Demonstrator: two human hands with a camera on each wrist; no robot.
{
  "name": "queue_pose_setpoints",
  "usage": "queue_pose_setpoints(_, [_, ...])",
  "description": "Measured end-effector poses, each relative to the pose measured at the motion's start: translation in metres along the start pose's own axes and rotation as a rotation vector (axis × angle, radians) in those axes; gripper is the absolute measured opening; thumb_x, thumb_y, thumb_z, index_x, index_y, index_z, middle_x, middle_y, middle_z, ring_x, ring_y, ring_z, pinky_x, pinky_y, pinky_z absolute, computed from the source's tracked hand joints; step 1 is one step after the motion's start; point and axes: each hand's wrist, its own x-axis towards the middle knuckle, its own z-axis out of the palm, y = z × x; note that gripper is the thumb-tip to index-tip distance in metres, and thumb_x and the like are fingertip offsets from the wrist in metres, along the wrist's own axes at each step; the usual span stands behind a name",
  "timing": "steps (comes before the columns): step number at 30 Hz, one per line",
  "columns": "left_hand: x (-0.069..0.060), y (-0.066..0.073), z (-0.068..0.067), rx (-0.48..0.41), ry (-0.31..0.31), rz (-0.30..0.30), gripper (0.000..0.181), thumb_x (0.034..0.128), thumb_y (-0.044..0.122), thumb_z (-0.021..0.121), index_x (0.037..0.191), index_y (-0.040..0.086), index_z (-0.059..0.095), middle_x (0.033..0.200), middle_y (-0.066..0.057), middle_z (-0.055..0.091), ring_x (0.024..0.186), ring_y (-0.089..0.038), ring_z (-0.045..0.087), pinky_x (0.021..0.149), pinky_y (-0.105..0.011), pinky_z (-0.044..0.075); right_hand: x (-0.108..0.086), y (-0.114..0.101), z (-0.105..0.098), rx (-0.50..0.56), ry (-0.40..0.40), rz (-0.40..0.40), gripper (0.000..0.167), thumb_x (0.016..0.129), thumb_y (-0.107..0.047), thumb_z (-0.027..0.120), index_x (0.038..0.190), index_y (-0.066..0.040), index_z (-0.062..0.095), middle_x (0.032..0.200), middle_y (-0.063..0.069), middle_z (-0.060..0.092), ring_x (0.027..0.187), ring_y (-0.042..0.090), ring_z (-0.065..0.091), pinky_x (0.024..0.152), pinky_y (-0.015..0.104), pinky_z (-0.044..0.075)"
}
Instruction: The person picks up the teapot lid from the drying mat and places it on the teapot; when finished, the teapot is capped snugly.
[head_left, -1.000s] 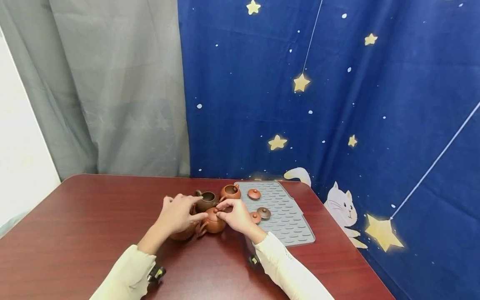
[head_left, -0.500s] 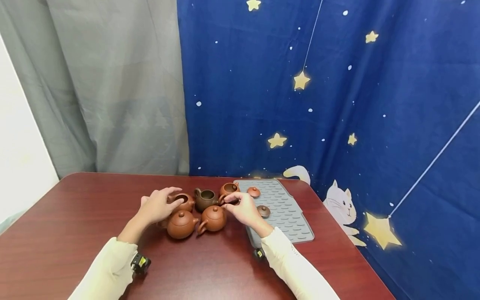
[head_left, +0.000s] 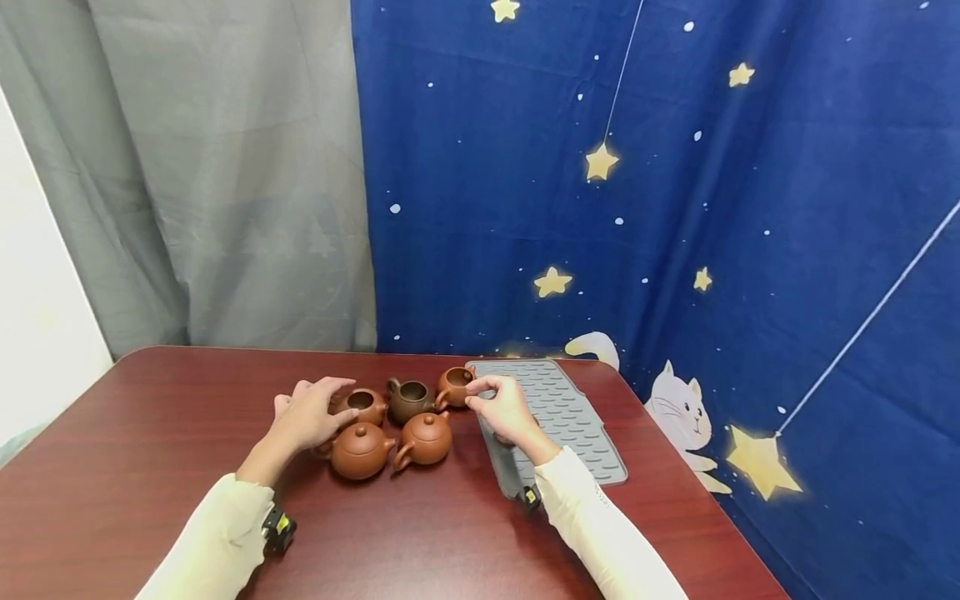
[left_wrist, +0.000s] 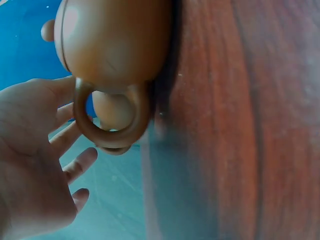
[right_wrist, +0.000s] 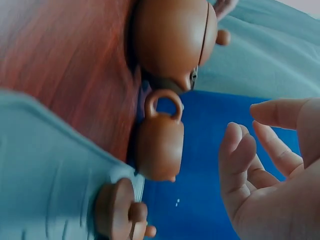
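My left hand [head_left: 303, 417] hovers with loose, spread fingers beside a lidless reddish-brown teapot [head_left: 367, 406] and a lidded one [head_left: 359, 452]; whether it touches either cannot be told. The lidded teapot's handle [left_wrist: 112, 135] overlaps those fingers in the left wrist view. Another lidded teapot [head_left: 427, 438] stands to its right. Behind are a dark brown lidless teapot [head_left: 411, 402] and a lidless reddish one [head_left: 454, 387]. My right hand [head_left: 510, 412] is over the mat's left side, with a gap between thumb and fingers and nothing held. Below it lies a brown teapot lid [right_wrist: 120, 210].
A grey ridged mat [head_left: 577, 442] lies at the table's right; my right hand hides part of it and most of the lids. The dark red table [head_left: 187, 433] ends at a blue star-patterned curtain [head_left: 480, 208] and a grey curtain [head_left: 262, 208].
My right hand has left the front right teapot's lid knob and moved right over the mat. My left hand has drawn back leftward from that teapot.
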Motion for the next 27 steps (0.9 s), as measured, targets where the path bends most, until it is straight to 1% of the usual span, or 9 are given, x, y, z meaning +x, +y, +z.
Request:
queue_pose_setpoints(3, [0.001,-0.003,0.001,0.011,-0.001,-0.01,0.054,0.0891,0.032,0.073,0.135,0.008,0.058,0.131,-0.017,0.059,0.113,-0.039,0.044,0.076,-0.054,0.023,0.004,0.003,-0.005,0.014,0.02,0.007,0.014,0.081,-0.003,0.073,0.094,-0.001,0.076,0.095,0.008,0.074,0.095,0.022,0.067,0.09,0.041,0.051])
queue_pose_setpoints(5, [0.001,-0.006,0.002,0.03,-0.012,-0.02,0.056,0.0892,0.036,0.072,0.136,0.008,0.057,0.132,-0.017,0.058,0.113,-0.04,0.043,0.076,-0.055,0.023,0.005,0.005,-0.008,0.012,0.033,0.007,0.014,0.08,-0.002,0.073,0.094,0.0,0.075,0.095,0.009,0.074,0.104,0.026,0.065,0.098,0.043,0.047])
queue_pose_setpoints(6, [0.002,-0.007,0.003,0.039,-0.019,-0.026,0.057,0.0893,0.037,0.072,0.136,0.008,0.057,0.132,-0.017,0.058,0.113,-0.04,0.043,0.076,-0.055,0.023,0.006,0.007,-0.01,0.012,0.036,0.005,0.014,0.08,-0.001,0.072,0.093,0.001,0.075,0.094,0.01,0.074,0.104,0.028,0.066,0.098,0.045,0.047])
queue_pose_setpoints(9, [0.003,-0.008,0.006,0.063,-0.045,-0.046,0.06,0.0895,0.041,0.071,0.137,0.008,0.056,0.134,-0.016,0.057,0.113,-0.039,0.043,0.077,-0.055,0.022,0.006,0.01,-0.013,0.011,0.029,0.037,0.013,0.081,-0.001,0.071,0.093,0.0,0.075,0.092,0.009,0.074,0.1,0.031,0.068,0.085,0.039,0.054])
queue_pose_setpoints(13, [0.004,-0.007,0.007,0.073,-0.061,-0.067,0.063,0.0891,0.044,0.071,0.138,0.007,0.055,0.133,-0.016,0.058,0.111,-0.038,0.043,0.077,-0.055,0.022,0.007,0.015,-0.017,0.001,0.027,0.072,0.012,0.083,-0.003,0.072,0.095,-0.001,0.075,0.088,0.008,0.074,0.095,0.029,0.07,0.07,0.029,0.054])
queue_pose_setpoints(17, [0.007,-0.006,0.006,0.075,-0.076,-0.082,0.065,0.0884,0.046,0.07,0.138,0.007,0.056,0.13,-0.017,0.06,0.109,-0.038,0.044,0.075,-0.054,0.023,0.007,0.021,-0.022,-0.026,0.028,0.066,0.013,0.082,-0.003,0.073,0.095,0.002,0.075,0.087,0.007,0.074,0.085,0.023,0.07,0.074,0.03,0.053])
queue_pose_setpoints(20, [0.007,-0.006,0.006,0.084,-0.093,-0.082,0.065,0.0883,0.049,0.069,0.137,0.008,0.057,0.13,-0.016,0.06,0.108,-0.038,0.045,0.074,-0.054,0.023,0.004,0.025,-0.026,-0.059,0.018,0.059,0.012,0.081,-0.003,0.075,0.092,0.001,0.076,0.087,0.006,0.074,0.084,0.02,0.068,0.079,0.034,0.052])
queue_pose_setpoints(22, [0.007,-0.007,0.006,0.091,-0.109,-0.078,0.065,0.0884,0.051,0.069,0.136,0.008,0.058,0.132,-0.016,0.06,0.107,-0.038,0.046,0.075,-0.053,0.024,0.001,0.028,-0.029,-0.099,0.013,0.055,0.01,0.079,-0.004,0.075,0.09,-0.002,0.077,0.087,0.003,0.074,0.089,0.018,0.066,0.083,0.035,0.051])
queue_pose_setpoints(27, [0.009,-0.01,0.007,0.111,-0.128,-0.084,0.063,0.0882,0.051,0.069,0.135,0.009,0.06,0.131,-0.015,0.06,0.104,-0.037,0.048,0.075,-0.053,0.026,-0.005,0.035,-0.034,-0.131,-0.014,0.067,0.011,0.079,-0.003,0.074,0.089,-0.002,0.076,0.084,0.001,0.073,0.097,0.024,0.066,0.087,0.04,0.049])
